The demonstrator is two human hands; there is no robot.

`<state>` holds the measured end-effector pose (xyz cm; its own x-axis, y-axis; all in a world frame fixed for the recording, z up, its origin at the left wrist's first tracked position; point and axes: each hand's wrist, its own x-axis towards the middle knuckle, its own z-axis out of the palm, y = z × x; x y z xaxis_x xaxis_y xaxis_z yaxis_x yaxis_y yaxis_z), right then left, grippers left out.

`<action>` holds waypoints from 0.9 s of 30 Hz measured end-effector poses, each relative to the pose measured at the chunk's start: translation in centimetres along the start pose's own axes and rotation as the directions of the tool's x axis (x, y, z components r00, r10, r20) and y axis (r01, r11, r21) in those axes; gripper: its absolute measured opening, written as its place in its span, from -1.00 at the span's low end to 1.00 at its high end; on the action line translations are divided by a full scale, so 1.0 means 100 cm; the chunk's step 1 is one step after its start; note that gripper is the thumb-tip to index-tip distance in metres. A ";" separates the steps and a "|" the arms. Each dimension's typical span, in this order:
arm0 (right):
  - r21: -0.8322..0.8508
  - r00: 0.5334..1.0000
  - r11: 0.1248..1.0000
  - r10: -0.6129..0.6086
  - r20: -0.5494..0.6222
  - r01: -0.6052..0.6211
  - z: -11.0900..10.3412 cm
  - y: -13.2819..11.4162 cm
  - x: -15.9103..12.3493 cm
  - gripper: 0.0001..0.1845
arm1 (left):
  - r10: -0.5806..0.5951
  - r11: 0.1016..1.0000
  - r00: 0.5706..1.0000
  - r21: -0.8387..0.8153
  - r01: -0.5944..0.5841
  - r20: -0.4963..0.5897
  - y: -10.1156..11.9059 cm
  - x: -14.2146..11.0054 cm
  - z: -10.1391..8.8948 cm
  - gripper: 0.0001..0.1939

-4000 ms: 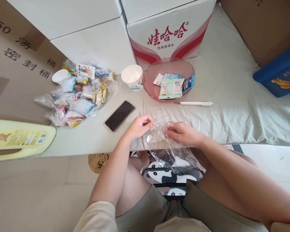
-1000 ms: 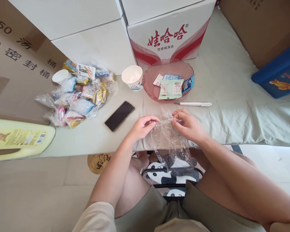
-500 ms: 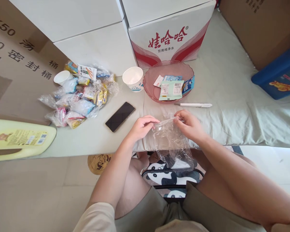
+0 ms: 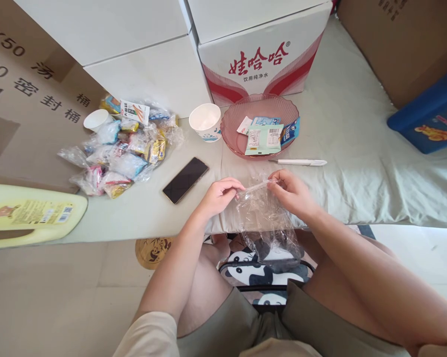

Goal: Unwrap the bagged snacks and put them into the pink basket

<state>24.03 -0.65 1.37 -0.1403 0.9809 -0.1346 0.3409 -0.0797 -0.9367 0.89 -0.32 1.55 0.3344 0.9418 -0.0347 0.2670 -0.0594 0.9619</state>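
Note:
A clear plastic bag (image 4: 266,213) hangs between my two hands at the front edge of the covered surface, its lower end dangling over my lap. My left hand (image 4: 223,196) pinches one upper corner, and my right hand (image 4: 292,193) grips the other, so the top edge is drawn fairly straight. Beyond them stands a pink glass bowl (image 4: 232,136) with several snack packets (image 4: 264,139) in it. A white pen (image 4: 301,162) lies just in front of the bowl. The phone (image 4: 186,179), its screen dark, rests to the left of my left hand.
Several wrapped snacks (image 4: 126,153) are heaped at the left, beside a white cup (image 4: 97,119). A paper cup (image 4: 205,123) stands left of the bowl. A yellow jug (image 4: 33,213) lies at the left edge; a white-and-red carton (image 4: 260,64) and blue container (image 4: 427,111) stand behind and right.
Hardly anything differs: both hands keep hold of the bag's top edge in the same place, and the hanging plastic has shifted very slightly.

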 end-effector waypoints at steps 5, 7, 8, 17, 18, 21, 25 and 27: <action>0.169 0.995 0.985 0.027 0.097 -0.043 -0.001 -0.008 -0.005 -0.66 | -0.102 0.989 0.989 -0.119 0.089 -0.110 0.001 0.000 -0.001 -0.82; 0.205 0.996 0.978 0.013 0.091 -0.031 0.000 -0.010 -0.005 -0.66 | -0.162 0.947 0.979 -0.298 0.118 -0.128 0.003 0.000 0.000 -0.68; 0.214 0.997 0.976 0.007 0.082 -0.024 0.000 -0.010 -0.005 -0.67 | -0.201 0.908 0.974 -0.392 0.145 -0.105 0.004 0.000 0.000 -0.60; 0.276 0.999 0.960 -0.054 -0.007 0.054 0.002 -0.005 -0.005 -0.51 | -0.316 0.842 0.947 -0.442 0.311 0.064 0.009 0.002 0.009 -0.42; 0.287 0.999 0.957 -0.047 -0.002 0.045 0.002 -0.005 -0.005 -0.47 | -0.294 0.854 0.956 -0.442 0.275 0.028 0.008 0.002 0.009 -0.45; 0.277 0.987 0.960 -0.001 0.164 -0.045 0.002 -0.004 -0.004 -0.52 | -0.254 0.871 0.966 -0.446 0.205 -0.051 0.005 0.003 0.007 -0.49; 0.199 0.959 0.978 0.004 0.283 -0.063 0.004 -0.006 -0.006 -0.68 | -0.232 0.870 0.968 -0.465 0.162 -0.098 0.004 0.004 0.005 -0.47; 0.206 0.971 0.978 -0.008 0.240 -0.043 0.005 -0.006 -0.006 -0.65 | -0.237 0.863 0.970 -0.470 0.187 -0.049 0.003 0.003 0.005 -0.41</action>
<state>23.43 -1.28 1.86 -0.3618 0.9104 -0.2009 0.1480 -0.1567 -0.9765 1.48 -0.22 1.74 0.2168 0.9440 -0.2488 -0.1317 0.2808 0.9507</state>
